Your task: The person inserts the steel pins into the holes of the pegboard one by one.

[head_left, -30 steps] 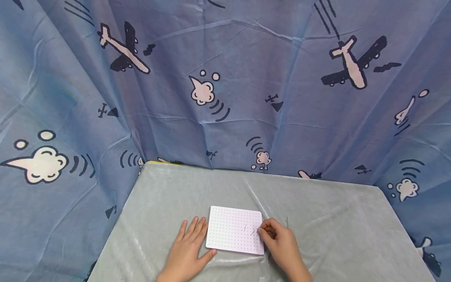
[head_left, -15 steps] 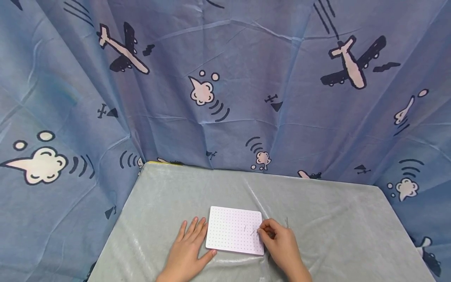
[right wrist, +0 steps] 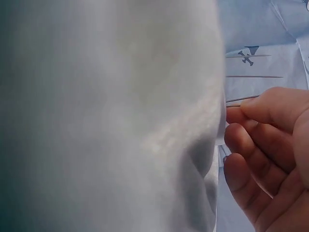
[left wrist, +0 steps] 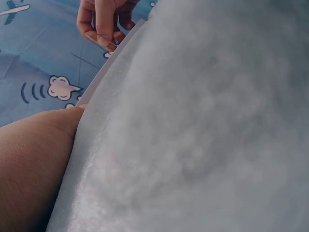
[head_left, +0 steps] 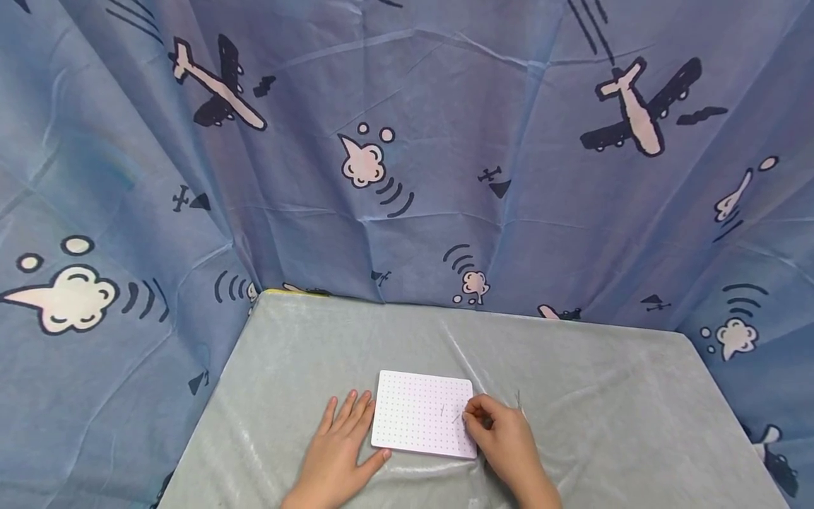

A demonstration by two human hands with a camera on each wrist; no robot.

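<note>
Has a white board (head_left: 407, 413), dotted with a fine grid, flat on the grey cloth (head_left: 318, 346) between both hands. Rests the left hand (head_left: 339, 454) palm down on the cloth, with straight, slightly fanned fingers and with hold of nothing. Touches the board's near left corner with that thumb and lays the index finger alongside the left edge. Pinches a thin pin (right wrist: 235, 100) between thumb and index finger of the right hand (head_left: 506, 437) at the board's right side, with the remaining fingers loosely curled below. Reaches the board with the pin's tip; cannot tell whether seated in a hole or only touching. Shows two upright pins (right wrist: 255, 76) in the board near the pinched one, toward the middle. Has some loose pins (head_left: 518, 401) on the cloth just beyond the right hand, too fine to count. Includes a blue curtain (head_left: 439, 92) behind, printed with planes and puffs, and a yellow strip (head_left: 296, 293) at the table's far left corner.
</note>
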